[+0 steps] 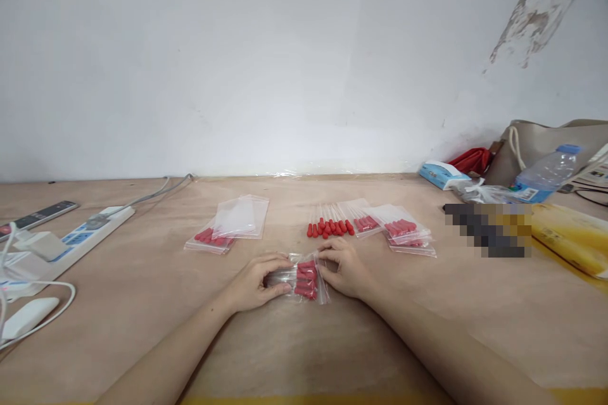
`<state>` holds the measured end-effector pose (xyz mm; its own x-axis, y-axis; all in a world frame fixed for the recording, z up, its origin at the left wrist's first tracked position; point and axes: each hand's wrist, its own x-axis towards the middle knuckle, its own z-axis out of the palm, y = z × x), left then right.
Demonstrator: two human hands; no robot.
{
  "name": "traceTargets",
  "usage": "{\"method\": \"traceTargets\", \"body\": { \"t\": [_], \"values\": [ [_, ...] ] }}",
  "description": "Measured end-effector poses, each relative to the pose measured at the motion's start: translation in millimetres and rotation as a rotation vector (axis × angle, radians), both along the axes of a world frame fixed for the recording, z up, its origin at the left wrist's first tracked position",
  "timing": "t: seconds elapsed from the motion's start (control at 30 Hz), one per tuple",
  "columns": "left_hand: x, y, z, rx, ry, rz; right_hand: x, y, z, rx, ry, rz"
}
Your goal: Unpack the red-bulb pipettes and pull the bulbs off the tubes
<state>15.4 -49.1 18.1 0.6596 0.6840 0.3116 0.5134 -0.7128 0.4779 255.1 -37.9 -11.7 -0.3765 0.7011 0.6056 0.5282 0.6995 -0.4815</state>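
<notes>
A clear zip bag (pixel 289 278) lies flat on the table with several red-bulbed droppers (pixel 306 280) inside, their thin clear stems pointing left. My left hand (pixel 261 281) grips the bag's left end, thumb at the near side and fingers at the far side. At the right end, my right hand (pixel 346 267) has its fingers curled on the zip edge. Just beyond my hands, a row of loose droppers (pixel 330 226) lies with bulbs toward me. Filled bags (pixel 401 228) are stacked to their right. On the left, flat bags without contents (pixel 242 218) partly cover another filled bag (pixel 209 240).
At left are a white power strip (pixel 85 243) with plugs and cables, a remote control (pixel 40 218) and a white adapter (pixel 31 317). A tissue pack (pixel 441 175), a plastic bottle (pixel 546 174), a yellow package (pixel 570 237) and a blurred dark object (pixel 489 231) occupy the right.
</notes>
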Motion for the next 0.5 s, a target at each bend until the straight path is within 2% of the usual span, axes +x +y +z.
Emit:
{"method": "traceTargets", "body": {
  "t": [0.27, 0.5],
  "values": [
    [2.0, -1.5, 4.9, -0.018, -0.011, 0.05, 15.0, -6.4, 16.3, -0.166, -0.233, 0.065],
    [0.9, -0.9, 0.0, 0.02, -0.006, 0.09, 8.8, -6.7, 19.6, -0.109, -0.216, 0.001]
  ]
}}
